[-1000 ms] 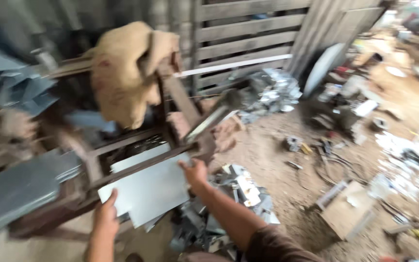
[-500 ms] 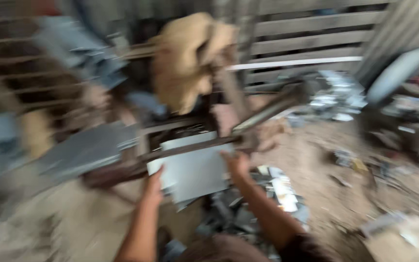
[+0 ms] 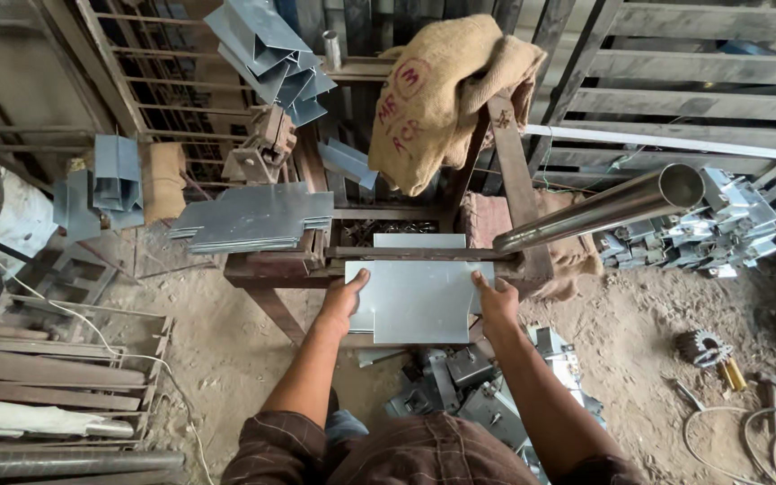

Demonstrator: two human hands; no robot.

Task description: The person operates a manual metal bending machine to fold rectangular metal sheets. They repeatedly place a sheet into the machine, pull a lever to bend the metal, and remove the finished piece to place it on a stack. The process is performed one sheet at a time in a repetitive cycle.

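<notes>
- Head view looked straight down on a rusty metal bending frame standing on a dirt floor.
- At the centre lay a flat grey metal sheet, its far edge pushed under the frame's clamping bar at 12 o'clock from the hands.
- The left hand gripped the sheet's left edge, thumb on top and fingers curled beneath it.
- The right hand gripped the sheet's right edge in the same way; the two hands were well apart, one on each side of the sheet.
- A shiny steel pipe handle rose from the frame's right end toward 2 o'clock.
- A burlap sack hung over the frame's upright at 12 o'clock.
- A stack of flat cut sheets rested on the frame's left end, at 10 o'clock from the hands.
- Folded grey metal pieces were piled higher up at 11 o'clock, and more folded pieces stood at 9 o'clock.
- A heap of bent finished parts lay on the ground at 3 o'clock, just beyond the pipe's open end.
- More grey parts lay on the floor at 6 o'clock, beneath the sheet and beside the right forearm.
- Wooden planks lay at 8 o'clock, and a small gear lay at 4 o'clock.
</notes>
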